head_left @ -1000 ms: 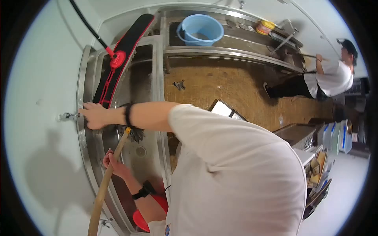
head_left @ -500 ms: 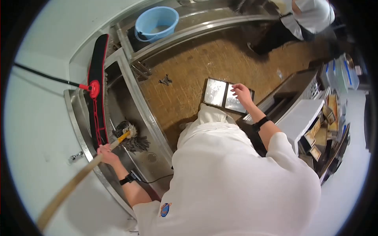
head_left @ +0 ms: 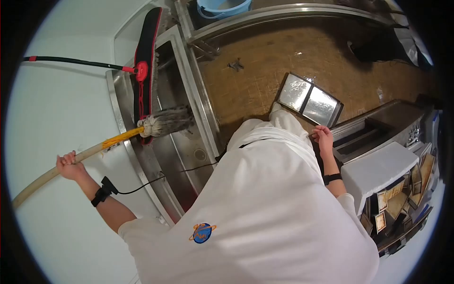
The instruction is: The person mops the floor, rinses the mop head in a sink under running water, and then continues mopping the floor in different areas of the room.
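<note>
My left hand (head_left: 69, 166) is closed round the wooden handle of a string mop (head_left: 116, 138), out at the left. The handle turns yellow near its head. Grey, wet-looking mop strings (head_left: 168, 121) hang above the metal sink (head_left: 177, 80), partly over a wide black-and-red flat mop (head_left: 147, 47) that stands tilted in it. My right hand (head_left: 323, 137) is low beside my right hip, holding nothing, its fingers loosely bent and apart. Just beyond it, a dark frame with two shiny metal panels (head_left: 307, 98) lies on the floor.
A light-blue bucket (head_left: 224, 8) stands in another sink at the top. Some dark scrap (head_left: 235, 64) is on the wet brown floor (head_left: 265, 52). To the right are a metal unit (head_left: 392, 120) and a white box (head_left: 378, 168). Another person's dark-clad leg (head_left: 378, 47) shows at upper right.
My left hand has moved outward and lifted the mop, so its strings are raised from the sink bottom. My right hand has drawn back from over the metal panels towards my body.
</note>
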`<action>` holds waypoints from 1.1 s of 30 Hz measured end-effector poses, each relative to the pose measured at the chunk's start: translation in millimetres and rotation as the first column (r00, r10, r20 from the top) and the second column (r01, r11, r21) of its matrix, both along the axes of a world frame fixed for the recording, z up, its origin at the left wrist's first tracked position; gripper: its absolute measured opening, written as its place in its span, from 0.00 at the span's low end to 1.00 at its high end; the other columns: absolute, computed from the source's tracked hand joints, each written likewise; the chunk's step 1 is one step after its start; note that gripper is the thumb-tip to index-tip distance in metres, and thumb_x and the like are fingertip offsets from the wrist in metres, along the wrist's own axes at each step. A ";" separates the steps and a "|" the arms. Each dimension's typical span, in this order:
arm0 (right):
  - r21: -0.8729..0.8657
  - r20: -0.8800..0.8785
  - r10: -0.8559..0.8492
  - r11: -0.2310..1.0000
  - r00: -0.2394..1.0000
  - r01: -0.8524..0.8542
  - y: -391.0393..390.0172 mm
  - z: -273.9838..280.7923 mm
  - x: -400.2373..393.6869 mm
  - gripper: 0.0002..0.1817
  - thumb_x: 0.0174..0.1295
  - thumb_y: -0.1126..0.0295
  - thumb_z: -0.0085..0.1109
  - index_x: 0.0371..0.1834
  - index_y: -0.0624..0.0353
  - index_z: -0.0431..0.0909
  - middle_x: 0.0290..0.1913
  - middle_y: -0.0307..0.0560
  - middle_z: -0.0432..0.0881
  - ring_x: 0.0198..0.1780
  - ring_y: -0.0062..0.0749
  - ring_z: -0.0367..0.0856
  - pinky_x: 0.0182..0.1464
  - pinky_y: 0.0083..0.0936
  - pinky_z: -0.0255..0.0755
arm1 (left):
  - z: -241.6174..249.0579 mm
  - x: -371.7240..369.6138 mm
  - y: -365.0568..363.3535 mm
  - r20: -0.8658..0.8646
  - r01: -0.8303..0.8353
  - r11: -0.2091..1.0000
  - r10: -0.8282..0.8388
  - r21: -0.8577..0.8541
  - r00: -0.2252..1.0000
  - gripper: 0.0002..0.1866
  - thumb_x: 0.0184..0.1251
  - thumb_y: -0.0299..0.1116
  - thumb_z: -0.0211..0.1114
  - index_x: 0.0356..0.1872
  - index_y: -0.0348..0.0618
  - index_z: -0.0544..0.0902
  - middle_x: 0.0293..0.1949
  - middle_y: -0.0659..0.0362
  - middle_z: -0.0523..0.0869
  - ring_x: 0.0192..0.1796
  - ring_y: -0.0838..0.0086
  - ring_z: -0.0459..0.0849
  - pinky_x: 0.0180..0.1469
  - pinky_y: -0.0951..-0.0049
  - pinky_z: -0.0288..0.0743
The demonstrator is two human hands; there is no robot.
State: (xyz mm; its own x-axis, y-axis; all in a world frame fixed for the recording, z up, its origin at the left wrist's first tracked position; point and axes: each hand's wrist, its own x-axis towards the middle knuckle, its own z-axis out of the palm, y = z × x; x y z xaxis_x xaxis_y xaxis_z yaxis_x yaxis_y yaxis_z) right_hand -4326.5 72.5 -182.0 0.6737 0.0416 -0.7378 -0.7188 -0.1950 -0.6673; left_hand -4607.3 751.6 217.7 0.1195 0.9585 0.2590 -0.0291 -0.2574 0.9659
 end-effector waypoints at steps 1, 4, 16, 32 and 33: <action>-0.007 -0.009 0.002 1.000 1.000 -0.003 -2.0 -2.3 0.5 0.08 0.60 0.74 0.46 0.39 0.56 0.76 0.32 0.37 0.80 0.25 0.18 0.74 0.28 0.15 0.66 | 16.8 0.9 -3.4 -0.011 -0.007 1.000 0.007 0.003 1.000 0.19 0.65 0.32 0.51 0.14 0.52 0.57 0.10 0.65 0.55 0.15 0.76 0.56 0.35 0.67 0.67; -0.013 0.015 0.009 1.000 1.000 -0.009 3.5 -6.1 10.7 0.08 0.60 0.74 0.46 0.38 0.56 0.76 0.31 0.36 0.80 0.25 0.18 0.73 0.28 0.15 0.65 | 54.4 10.4 -9.5 0.026 0.007 0.999 -0.008 0.038 1.000 0.18 0.64 0.32 0.50 0.14 0.53 0.57 0.10 0.66 0.55 0.15 0.77 0.54 0.36 0.68 0.64; -0.002 0.067 -0.227 0.974 0.972 0.227 -15.6 12.7 -68.0 0.08 0.61 0.74 0.44 0.39 0.57 0.75 0.32 0.38 0.82 0.27 0.19 0.76 0.28 0.15 0.67 | 46.2 91.7 -9.1 -0.005 0.459 0.887 -0.460 -0.049 0.888 0.20 0.68 0.31 0.47 0.14 0.53 0.56 0.10 0.66 0.56 0.17 0.77 0.55 0.37 0.70 0.60; 0.106 0.051 -0.572 0.818 0.819 0.565 -133.3 -24.3 -108.6 0.09 0.61 0.75 0.45 0.38 0.56 0.76 0.33 0.39 0.82 0.27 0.18 0.76 0.29 0.15 0.68 | 137.0 239.8 -92.3 -0.133 0.674 0.736 -0.663 0.068 0.737 0.19 0.69 0.32 0.49 0.17 0.51 0.57 0.11 0.65 0.56 0.17 0.78 0.55 0.41 0.69 0.64; 0.115 0.041 -0.595 0.801 0.803 0.588 -147.4 -29.1 -110.6 0.09 0.60 0.76 0.43 0.38 0.58 0.75 0.32 0.41 0.82 0.26 0.19 0.76 0.28 0.16 0.68 | 140.5 234.4 -107.9 -0.139 0.672 0.736 -0.659 0.080 0.739 0.19 0.69 0.32 0.49 0.17 0.51 0.57 0.11 0.65 0.56 0.17 0.78 0.55 0.41 0.69 0.64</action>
